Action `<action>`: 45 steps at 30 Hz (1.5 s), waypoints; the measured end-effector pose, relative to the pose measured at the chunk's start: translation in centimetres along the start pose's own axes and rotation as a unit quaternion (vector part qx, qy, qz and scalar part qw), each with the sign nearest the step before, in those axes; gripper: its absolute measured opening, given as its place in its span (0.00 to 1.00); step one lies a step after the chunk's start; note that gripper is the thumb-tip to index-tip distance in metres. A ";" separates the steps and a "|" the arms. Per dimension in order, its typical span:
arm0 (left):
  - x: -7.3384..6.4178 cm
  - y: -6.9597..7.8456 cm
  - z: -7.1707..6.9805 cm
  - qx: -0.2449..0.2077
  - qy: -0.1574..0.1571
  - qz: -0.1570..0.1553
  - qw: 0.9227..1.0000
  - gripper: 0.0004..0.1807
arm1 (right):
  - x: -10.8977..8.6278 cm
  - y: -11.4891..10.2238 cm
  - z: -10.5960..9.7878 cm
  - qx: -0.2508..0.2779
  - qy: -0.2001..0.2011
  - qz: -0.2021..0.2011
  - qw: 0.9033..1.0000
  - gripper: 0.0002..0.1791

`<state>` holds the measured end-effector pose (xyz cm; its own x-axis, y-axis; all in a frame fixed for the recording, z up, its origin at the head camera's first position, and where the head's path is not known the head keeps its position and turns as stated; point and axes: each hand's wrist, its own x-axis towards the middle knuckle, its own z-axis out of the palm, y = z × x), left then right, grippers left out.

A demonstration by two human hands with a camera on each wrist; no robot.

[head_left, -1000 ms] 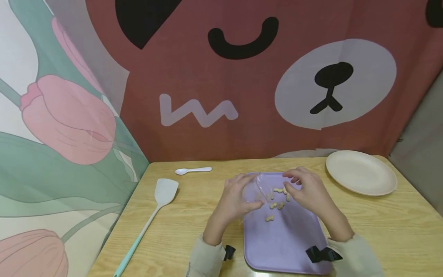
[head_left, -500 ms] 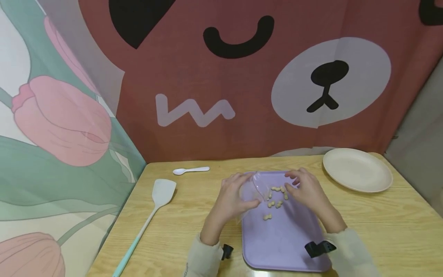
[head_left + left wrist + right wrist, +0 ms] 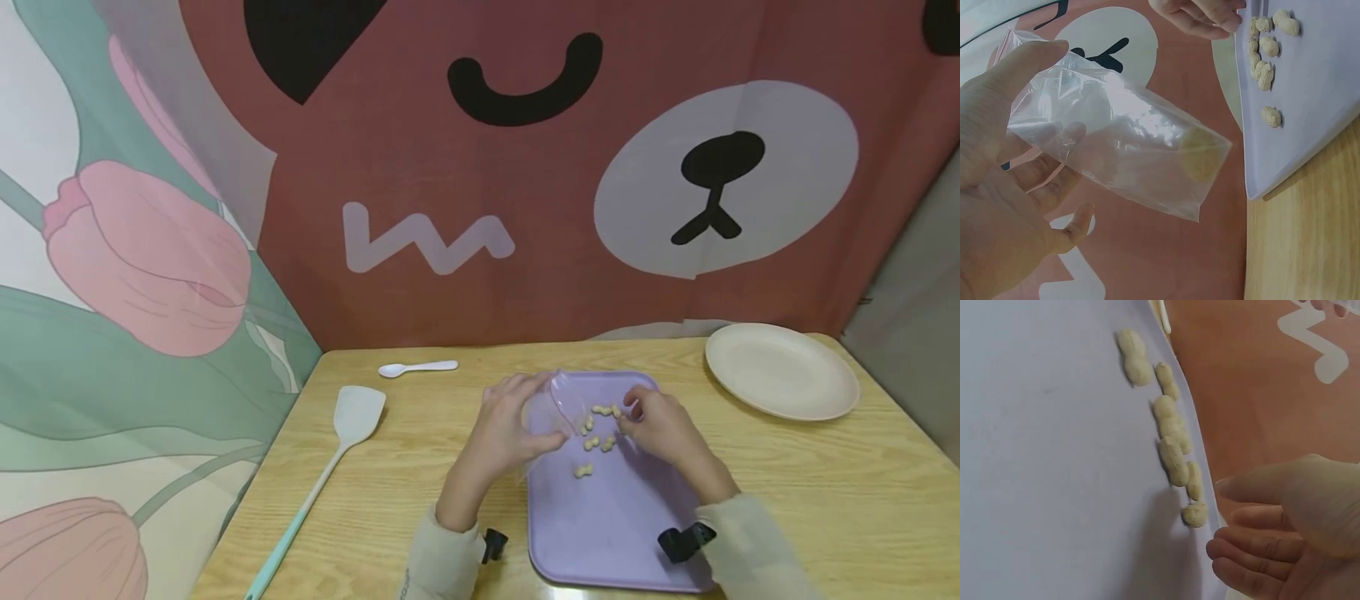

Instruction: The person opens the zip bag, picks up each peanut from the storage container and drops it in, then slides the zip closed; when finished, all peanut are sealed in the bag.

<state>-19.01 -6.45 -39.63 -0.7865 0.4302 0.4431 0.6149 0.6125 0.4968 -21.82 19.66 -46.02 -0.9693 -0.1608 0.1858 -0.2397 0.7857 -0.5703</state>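
Note:
My left hand grips a clear plastic bag over the left side of a lilac tray. In the left wrist view the thumb lies over the bag's top with fingers behind, and a round yellowish patch shows near its lower end. Several unshelled peanuts lie scattered on the tray. My right hand hovers at the tray's right side, its fingertips close to the nearest peanut. A gap shows between right thumb and fingers, with nothing held there.
A small white spoon lies at the table's back left. Left of the tray rests a white-headed spatula with a mint handle. A cream oval plate stands at the back right, before a patterned cloth wall.
The right hand has come down and slightly inward to the peanuts, its fingers drawing closer together. The left hand still holds the bag in nearly the same place.

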 end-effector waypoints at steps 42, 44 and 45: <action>0.0 -0.2 0.2 0.003 -0.007 -0.003 1.000 0.40 | 0.1 0.7 1.3 -0.012 -0.020 0.014 1.000 0.04; 0.0 -0.1 0.1 0.002 -0.008 -0.004 1.000 0.40 | 0.1 0.8 1.3 -0.009 -0.019 0.009 1.000 0.04; 0.0 -0.1 0.1 0.001 -0.009 -0.006 1.000 0.40 | 0.0 0.8 1.3 -0.008 -0.019 0.006 1.000 0.05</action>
<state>-19.08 -6.45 -39.76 -0.7948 0.4342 0.4240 0.6051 0.6197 0.4998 -22.09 19.46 -47.51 -0.9736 -0.1735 0.1484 -0.2273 0.7970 -0.5595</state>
